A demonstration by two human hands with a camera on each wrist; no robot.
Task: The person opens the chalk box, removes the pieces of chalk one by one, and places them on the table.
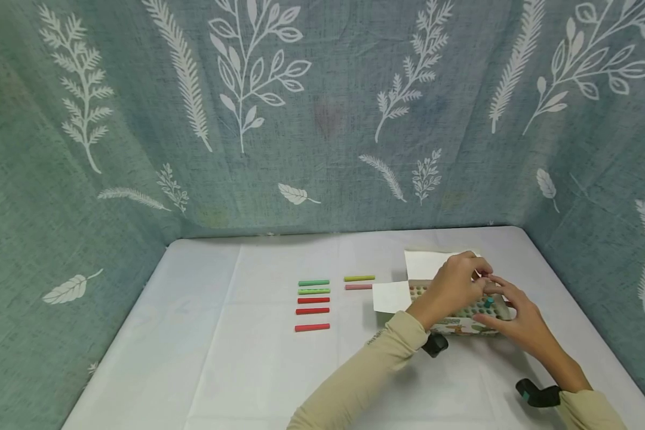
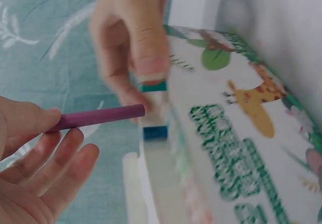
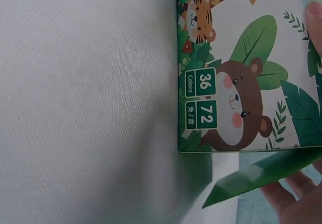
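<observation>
My left hand (image 1: 457, 280) is over the box, pinching a purple crayon (image 2: 98, 117) between thumb and fingertips; its other fingers spread loosely. The printed box (image 1: 457, 325) stands with its lid and flaps raised, and rows of round holes show inside. My right hand (image 1: 527, 319) holds the box's right end, thumb along the front edge and fingers toward the back. Its fingertips come close to the purple crayon's tip in the left wrist view. A teal crayon (image 1: 488, 302) stands up in the box between the hands. In the right wrist view, fingers (image 3: 297, 199) show behind a green flap (image 3: 261, 178).
Left of the box lie red crayons (image 1: 312, 310), green crayons (image 1: 313, 282), a yellow crayon (image 1: 359, 278) and a pink crayon (image 1: 358, 287). A white side flap (image 1: 391, 297) juts toward them. The white table (image 1: 258, 376) meets a leaf-patterned curtain (image 1: 333, 179).
</observation>
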